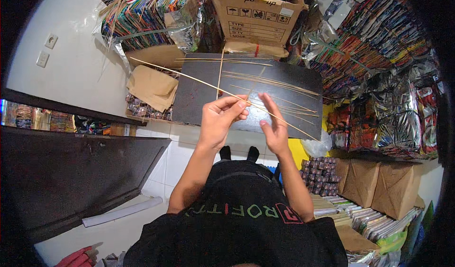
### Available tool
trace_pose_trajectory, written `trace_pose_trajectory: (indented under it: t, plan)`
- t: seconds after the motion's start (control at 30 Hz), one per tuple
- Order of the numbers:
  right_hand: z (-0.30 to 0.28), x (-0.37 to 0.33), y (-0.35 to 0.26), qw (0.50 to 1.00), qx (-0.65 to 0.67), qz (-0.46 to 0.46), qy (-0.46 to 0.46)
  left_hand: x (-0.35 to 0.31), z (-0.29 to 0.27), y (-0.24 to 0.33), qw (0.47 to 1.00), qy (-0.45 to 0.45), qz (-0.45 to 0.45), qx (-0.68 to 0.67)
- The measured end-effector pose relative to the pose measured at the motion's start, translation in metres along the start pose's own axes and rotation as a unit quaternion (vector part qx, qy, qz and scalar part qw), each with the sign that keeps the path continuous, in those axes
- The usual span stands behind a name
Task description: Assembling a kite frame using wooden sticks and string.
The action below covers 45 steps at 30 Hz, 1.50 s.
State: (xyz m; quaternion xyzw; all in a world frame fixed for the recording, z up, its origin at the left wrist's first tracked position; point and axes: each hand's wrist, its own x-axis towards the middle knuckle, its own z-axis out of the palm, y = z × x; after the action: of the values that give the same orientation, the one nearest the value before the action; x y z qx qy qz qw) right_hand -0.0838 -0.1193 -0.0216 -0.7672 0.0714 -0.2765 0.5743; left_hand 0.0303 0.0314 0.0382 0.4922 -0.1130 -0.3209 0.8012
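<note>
My left hand (pixel 222 119) is closed, with thumb and fingertips pinching a long thin bamboo-like stick (pixel 185 79). The stick slants from the upper left down to the right, above a dark tabletop (pixel 196 94). A short, blurred strip (pixel 256 82) crosses it at the pinch; I cannot tell what it is. Beside the stick's right half, my right hand (pixel 277 132) is open, thumb and index finger apart. The stick passes across that hand, and whether they touch is unclear. Several loose thin sticks (pixel 279 83) lie on the tabletop, and another stick (pixel 221 72) runs nearly upright in the picture.
Behind the tabletop stands a cardboard box (pixel 256 23). Stacked colourful packets (pixel 151 20) rise at the far left, with more packets (pixel 360 44) at the right. Brown paper (pixel 154 87) lies left of the tabletop. Brown parcels (pixel 395 188) stand at lower right; a dark door (pixel 71 172) is at left.
</note>
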Motion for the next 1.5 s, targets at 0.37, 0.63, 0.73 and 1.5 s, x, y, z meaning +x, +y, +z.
trace_pose_trajectory:
  t: [0.37, 0.63, 0.73, 1.5]
  plan:
    - [0.023, -0.013, -0.047, 0.969, 0.212, 0.126, -0.028, -0.006, 0.004, 0.011, 0.999, -0.019, -0.019, -0.036]
    - [0.021, -0.014, -0.053, 0.983, 0.145, 0.11, -0.02, -0.008, 0.004, 0.01, 0.998, -0.028, -0.027, -0.055]
    - [0.019, -0.013, -0.063, 0.984, 0.132, 0.12, -0.026, -0.011, 0.005, 0.01, 0.998, -0.024, -0.019, -0.048]
    - [0.006, -0.015, -0.109, 0.975, 0.073, 0.064, -0.199, -0.017, -0.011, 0.002, 0.998, -0.021, -0.007, 0.052]
